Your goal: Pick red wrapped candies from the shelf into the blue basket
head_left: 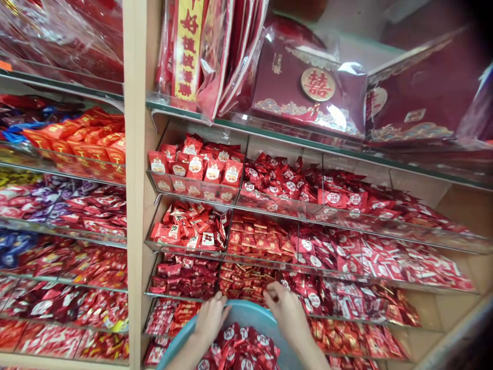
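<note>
A blue basin [179, 334] with red candy packets [246, 347] inside is at the bottom centre. My left hand [211, 316] is at the basin's left rim, its fingers closed over the edge. Beyond the right side of the rim, my right hand [283, 303] reaches in front of the shelf with bent fingers drawn together near the gold-and-red packets [246, 280]. Whether anything small is between those fingers is hidden.
Tiered clear bins of red packets [262, 241] rise behind the basin. A glass shelf [308, 144] above carries dark red boxes [308, 87] in plastic. At the left, a pale wooden post [135, 205] divides off more candy shelves [61, 205].
</note>
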Action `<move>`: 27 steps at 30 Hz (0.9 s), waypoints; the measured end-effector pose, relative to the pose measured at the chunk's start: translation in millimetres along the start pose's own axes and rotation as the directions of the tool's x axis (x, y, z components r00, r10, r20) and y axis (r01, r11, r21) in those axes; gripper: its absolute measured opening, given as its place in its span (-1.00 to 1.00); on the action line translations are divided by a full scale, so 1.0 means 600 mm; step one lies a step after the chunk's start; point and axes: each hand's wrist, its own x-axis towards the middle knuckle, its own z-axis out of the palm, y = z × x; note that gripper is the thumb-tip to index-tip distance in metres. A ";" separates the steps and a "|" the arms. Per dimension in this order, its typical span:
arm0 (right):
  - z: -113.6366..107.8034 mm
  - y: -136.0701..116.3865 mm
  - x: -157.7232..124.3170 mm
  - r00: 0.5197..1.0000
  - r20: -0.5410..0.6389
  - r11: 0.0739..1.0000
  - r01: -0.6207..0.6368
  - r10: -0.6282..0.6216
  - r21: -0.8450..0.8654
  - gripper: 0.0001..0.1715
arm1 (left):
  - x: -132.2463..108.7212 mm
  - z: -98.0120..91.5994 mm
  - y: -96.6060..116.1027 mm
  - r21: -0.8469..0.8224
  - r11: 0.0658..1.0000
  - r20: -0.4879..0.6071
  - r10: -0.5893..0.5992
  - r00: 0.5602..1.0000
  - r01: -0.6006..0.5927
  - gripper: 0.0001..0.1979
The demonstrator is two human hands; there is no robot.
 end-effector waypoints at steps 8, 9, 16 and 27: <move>-0.272 -0.187 0.165 0.819 -0.429 0.905 0.425 -0.381 0.006 -0.75 | -0.001 0.007 0.001 0.022 0.997 0.017 -0.074 0.997 0.074 -0.61; -0.287 -0.207 0.192 0.789 -0.454 0.895 0.444 -0.414 -0.045 -0.69 | -0.002 0.007 0.001 0.014 0.997 0.018 -0.070 0.997 0.070 -0.61; -0.278 -0.280 0.318 0.904 -0.225 0.913 0.299 -0.364 -0.278 0.06 | -0.005 0.002 0.000 -0.018 0.997 0.016 -0.069 0.997 0.070 -0.60; -0.296 -0.290 0.344 0.928 -0.178 0.889 0.240 -0.328 -0.390 -0.45 | 0.005 0.045 -0.024 0.008 0.999 -0.110 -0.033 0.993 0.034 -0.61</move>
